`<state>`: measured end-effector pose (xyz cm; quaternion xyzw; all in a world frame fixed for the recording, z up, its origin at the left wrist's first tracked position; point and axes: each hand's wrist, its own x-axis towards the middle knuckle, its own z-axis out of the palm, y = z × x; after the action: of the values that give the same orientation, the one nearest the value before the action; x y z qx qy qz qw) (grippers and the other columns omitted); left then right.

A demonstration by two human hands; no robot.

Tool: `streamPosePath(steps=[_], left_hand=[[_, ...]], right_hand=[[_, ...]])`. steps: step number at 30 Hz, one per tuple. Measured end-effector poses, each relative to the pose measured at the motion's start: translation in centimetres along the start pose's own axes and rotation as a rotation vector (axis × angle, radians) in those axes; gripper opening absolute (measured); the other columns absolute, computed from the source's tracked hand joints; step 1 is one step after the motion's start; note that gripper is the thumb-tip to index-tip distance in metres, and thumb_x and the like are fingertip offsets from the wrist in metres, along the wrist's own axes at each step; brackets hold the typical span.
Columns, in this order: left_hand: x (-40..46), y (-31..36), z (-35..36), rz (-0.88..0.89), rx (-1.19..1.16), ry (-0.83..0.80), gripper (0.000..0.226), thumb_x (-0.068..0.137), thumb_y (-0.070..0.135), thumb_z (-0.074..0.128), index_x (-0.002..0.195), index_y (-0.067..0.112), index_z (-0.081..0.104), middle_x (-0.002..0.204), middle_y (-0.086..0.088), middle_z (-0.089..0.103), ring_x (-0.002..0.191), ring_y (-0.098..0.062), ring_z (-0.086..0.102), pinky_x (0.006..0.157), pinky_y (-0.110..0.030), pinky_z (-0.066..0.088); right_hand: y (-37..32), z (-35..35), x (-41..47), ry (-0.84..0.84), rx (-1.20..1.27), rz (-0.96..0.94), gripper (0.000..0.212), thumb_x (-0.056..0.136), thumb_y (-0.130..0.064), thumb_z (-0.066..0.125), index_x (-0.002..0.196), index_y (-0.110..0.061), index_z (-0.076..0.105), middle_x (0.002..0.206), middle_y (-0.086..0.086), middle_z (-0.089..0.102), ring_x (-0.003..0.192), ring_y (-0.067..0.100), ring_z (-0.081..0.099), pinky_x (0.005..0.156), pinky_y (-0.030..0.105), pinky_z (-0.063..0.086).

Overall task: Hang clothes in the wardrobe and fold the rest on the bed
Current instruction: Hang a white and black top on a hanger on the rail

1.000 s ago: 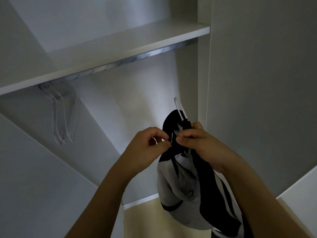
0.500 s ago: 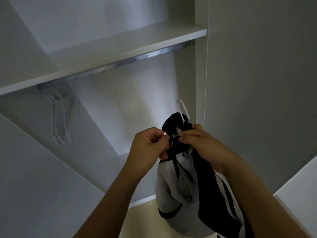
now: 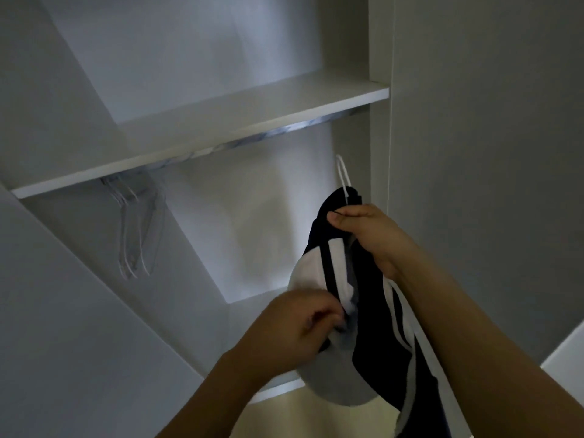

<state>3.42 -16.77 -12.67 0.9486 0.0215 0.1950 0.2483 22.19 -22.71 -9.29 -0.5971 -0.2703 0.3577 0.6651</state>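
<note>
Nearest, the left hand (image 3: 297, 330) pinches the front of a navy and white garment (image 3: 357, 311) low down, fingers curled into the cloth. Above it, the right hand (image 3: 366, 232) grips the garment's collar on a white hanger (image 3: 343, 175), held at the wardrobe's right side. Farther left, clear hangers (image 3: 136, 229) hang from the rail (image 3: 252, 139) beneath the shelf (image 3: 221, 121).

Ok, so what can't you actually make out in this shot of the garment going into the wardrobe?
Head view only:
- Hanger: only its white hook shows; the garment covers the rest.
- Left hand: blurred; what its fingertips pinch is unclear.
- Garment's lower part: cut off by the bottom edge.
- Rail: partly hidden under the shelf.
- Clear hangers: faint, count uncertain.
</note>
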Motion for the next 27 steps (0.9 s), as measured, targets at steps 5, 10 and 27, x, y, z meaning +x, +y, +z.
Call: streamPosePath(steps=[5, 10, 27], left_hand=[[3.6, -1.8, -4.1, -0.458, -0.272, 0.133, 0.061, 0.082, 0.032, 0.073, 0.132, 0.034, 0.04, 0.129, 0.02, 0.045, 0.12, 0.001, 0.04, 0.094, -0.009, 0.031], [6.2, -2.1, -5.5, -0.743, -0.47, -0.165, 0.03, 0.078, 0.031, 0.077, 0.098, 0.008, 0.073, 0.095, -0.008, 0.074, 0.091, -0.025, 0.069, 0.084, -0.033, 0.054], [4.4, -3.6, -2.3, -0.802, -0.925, 0.373, 0.023, 0.088, 0.029, 0.067, 0.107, 0.016, 0.071, 0.097, -0.007, 0.075, 0.093, -0.025, 0.071, 0.087, -0.041, 0.055]], right_hand=[[-1.7, 1.0, 0.4, -0.166, -0.078, -0.063, 0.012, 0.087, -0.021, 0.068, 0.087, -0.012, 0.075, 0.091, 0.01, 0.074, 0.084, 0.02, 0.07, 0.072, 0.023, 0.055], [-1.4, 1.6, 0.5, -0.169, -0.184, -0.119, 0.02, 0.087, -0.028, 0.068, 0.086, -0.01, 0.075, 0.086, 0.007, 0.074, 0.081, 0.014, 0.07, 0.066, 0.018, 0.051], [7.2, -0.4, -1.8, -0.089, -0.539, 0.056, 0.029, 0.08, -0.05, 0.068, 0.1, -0.03, 0.068, 0.104, -0.018, 0.026, 0.095, -0.008, 0.039, 0.09, 0.016, 0.031]])
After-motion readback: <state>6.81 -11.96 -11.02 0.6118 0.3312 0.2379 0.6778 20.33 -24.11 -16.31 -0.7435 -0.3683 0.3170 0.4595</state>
